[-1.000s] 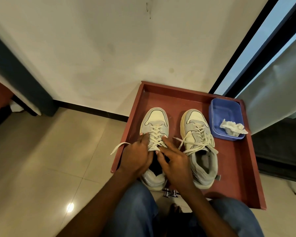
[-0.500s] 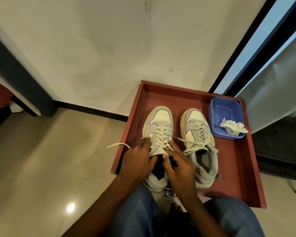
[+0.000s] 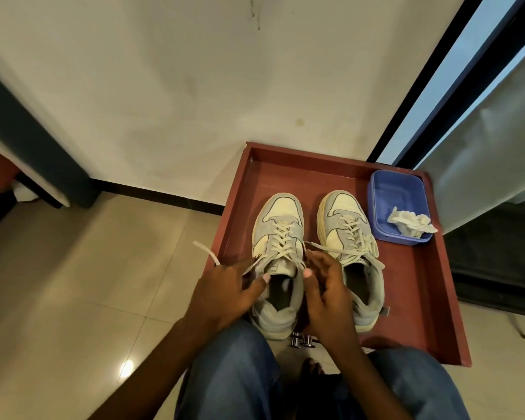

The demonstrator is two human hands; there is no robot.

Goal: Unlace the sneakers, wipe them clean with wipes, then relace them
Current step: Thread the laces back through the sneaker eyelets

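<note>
Floor: beige tiles (image 3: pixel 58 298), white wall (image 3: pixel 164 86) behind.
Tray (image 3: pixel 412 292): red, holds both sneakers and a blue tub (image 3: pixel 397 189) with a wipe (image 3: pixel 411 222).
Left sneaker (image 3: pixel 279 225): in the tray, laced.
Left hand (image 3: pixel 225 295): pinches its lace (image 3: pixel 206 253).
Right hand (image 3: pixel 325 295): pinches the other lace end.

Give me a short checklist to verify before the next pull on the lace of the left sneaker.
1. Left hand holds the lace end: ok.
2. Right hand has a grip on the other lace end: cannot tell; its fingers hide it.
3. Left sneaker rests inside the red tray: ok.
4. Lace already free of the top eyelets: cannot tell.
5. Right sneaker apart from the working hands: not ok; it touches the right hand.
6. Crumpled wipe ready in the blue container: ok.
</note>
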